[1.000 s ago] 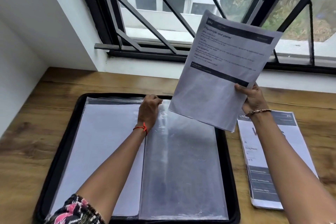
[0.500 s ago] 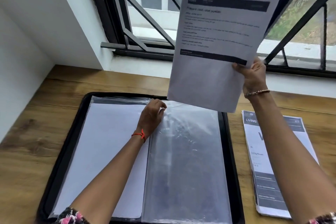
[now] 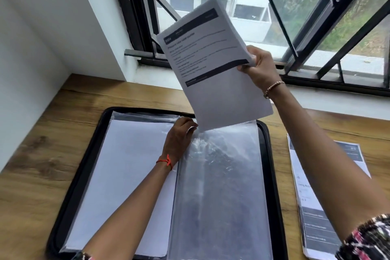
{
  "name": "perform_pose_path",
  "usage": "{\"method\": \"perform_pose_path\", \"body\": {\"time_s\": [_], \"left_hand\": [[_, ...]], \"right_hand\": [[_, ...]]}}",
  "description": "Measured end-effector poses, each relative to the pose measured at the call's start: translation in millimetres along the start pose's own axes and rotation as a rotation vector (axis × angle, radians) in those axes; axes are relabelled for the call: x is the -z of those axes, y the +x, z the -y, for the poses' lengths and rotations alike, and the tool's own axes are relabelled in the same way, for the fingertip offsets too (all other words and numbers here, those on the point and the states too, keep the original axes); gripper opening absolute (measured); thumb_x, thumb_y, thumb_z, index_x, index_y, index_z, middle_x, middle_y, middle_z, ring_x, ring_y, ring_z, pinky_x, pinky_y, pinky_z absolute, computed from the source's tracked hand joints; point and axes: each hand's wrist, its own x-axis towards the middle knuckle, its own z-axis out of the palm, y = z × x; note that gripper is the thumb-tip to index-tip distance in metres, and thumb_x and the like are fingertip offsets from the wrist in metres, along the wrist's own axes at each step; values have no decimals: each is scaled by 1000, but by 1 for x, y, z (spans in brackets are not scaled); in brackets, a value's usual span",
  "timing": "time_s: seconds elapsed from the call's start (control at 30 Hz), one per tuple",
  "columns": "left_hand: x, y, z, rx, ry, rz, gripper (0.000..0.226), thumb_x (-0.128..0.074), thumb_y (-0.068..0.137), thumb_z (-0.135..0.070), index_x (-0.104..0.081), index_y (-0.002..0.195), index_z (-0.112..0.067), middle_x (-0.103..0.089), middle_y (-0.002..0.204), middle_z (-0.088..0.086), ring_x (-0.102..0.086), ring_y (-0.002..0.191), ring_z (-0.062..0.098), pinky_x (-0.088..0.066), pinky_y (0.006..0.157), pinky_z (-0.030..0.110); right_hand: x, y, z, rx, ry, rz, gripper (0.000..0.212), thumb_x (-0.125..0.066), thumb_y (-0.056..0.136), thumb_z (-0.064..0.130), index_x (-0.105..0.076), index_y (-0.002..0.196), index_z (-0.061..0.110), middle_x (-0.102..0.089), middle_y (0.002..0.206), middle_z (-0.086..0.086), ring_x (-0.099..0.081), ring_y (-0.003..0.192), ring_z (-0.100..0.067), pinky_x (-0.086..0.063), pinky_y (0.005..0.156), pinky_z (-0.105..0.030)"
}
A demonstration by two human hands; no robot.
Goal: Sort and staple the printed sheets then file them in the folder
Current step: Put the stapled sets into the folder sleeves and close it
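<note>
A black folder (image 3: 84, 160) lies open on the wooden desk. Its left side holds a clear sleeve with white paper (image 3: 130, 164) inside. On its right side lies an empty clear sleeve (image 3: 223, 186). My left hand (image 3: 181, 133) pinches the top edge of that empty sleeve near the folder's spine. My right hand (image 3: 256, 65) holds a set of printed sheets (image 3: 211, 63) by its right edge, tilted in the air. The set's lower corner hangs just above the sleeve's top opening.
A second stack of printed sheets (image 3: 312, 202) lies on the desk (image 3: 42, 154) to the right of the folder. A barred window (image 3: 274, 17) and white sill run along the back. A white wall closes the left side.
My right hand has tilted the printed set and lowered it toward the empty sleeve's top edge. My left hand has stayed at the sleeve's top.
</note>
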Motion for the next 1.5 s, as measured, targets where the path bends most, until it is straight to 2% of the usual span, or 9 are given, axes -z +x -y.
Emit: {"method": "perform_pose_path", "body": {"time_s": [0.2, 0.37, 0.6, 0.83, 1.07, 1.17, 1.3, 1.37, 1.5], "left_hand": [[1, 7, -8, -10, 6, -49, 10, -58, 77, 5, -67, 78, 2, -66, 84, 15, -49, 86, 17, -41, 75, 23], [1, 14, -11, 34, 56, -22, 26, -41, 78, -18, -65, 81, -8, -67, 86, 4, -54, 85, 27, -45, 73, 36], [-20, 18, -44, -27, 82, 176, 43, -42, 82, -47, -68, 97, -16, -67, 90, -4, -52, 97, 24, -12, 72, 25], [-45, 28, -79, -69, -75, 116, 13, -61, 81, -23, -68, 81, -12, -68, 80, -3, -48, 90, 17, -18, 73, 29], [-46, 35, -81, -19, -88, 45, 7, -62, 82, -19, -68, 82, -15, -69, 86, -5, -45, 92, 13, -20, 72, 30], [-48, 40, -84, 34, -84, 64, 9, -61, 84, -18, -68, 85, -14, -69, 90, -4, -52, 93, 20, -22, 74, 30], [-51, 45, -87, 55, -80, 105, 6, -62, 85, -14, -68, 86, -11, -69, 91, 0, -54, 93, 24, -23, 74, 30], [-54, 45, -89, 44, -67, 139, 6, -62, 85, -13, -67, 86, -11, -68, 91, 1, -54, 93, 24, -22, 74, 30], [-56, 44, -89, 74, -63, 129, 6, -63, 85, -14, -68, 86, -11, -68, 89, 2, -56, 91, 26, -23, 73, 31]], "right_hand": [[-34, 15, 6, 5, -34, 56, 33, -58, 69, -1, -65, 98, 11, -61, 87, 1, -59, 84, -15, -52, 76, -31], [-52, 20, -5, -61, 5, 2, 29, -59, 64, 6, -63, 90, 19, -61, 85, 4, -59, 86, -18, -51, 77, -34], [-51, 12, -18, -150, 119, -62, 32, -59, 61, 10, -64, 87, 27, -63, 88, -4, -59, 82, -17, -51, 74, -32], [-43, 4, -29, -145, 230, -58, 30, -62, 65, 4, -63, 83, 28, -62, 78, 5, -56, 76, -14, -49, 70, -28], [-41, -5, -48, -222, 266, -71, 24, -64, 68, 9, -65, 87, 23, -64, 82, 4, -58, 76, -10, -49, 67, -20], [-40, -10, -51, -283, 247, -66, 19, -63, 69, 8, -63, 74, 26, -62, 69, 14, -55, 66, -4, -46, 58, -16], [-25, -11, -61, -415, 205, -63, 12, -62, 62, 8, -56, 60, 18, -54, 63, 4, -48, 61, -11, -41, 54, -21], [-17, -13, -71, -530, 166, -5, 15, -65, 59, 1, -55, 60, 12, -54, 60, 1, -49, 58, -15, -42, 55, -23], [-6, -27, -80, -744, 10, 250, 20, -63, 69, -14, -60, 78, 4, -60, 80, -12, -58, 72, -26, -51, 66, -33]]}}
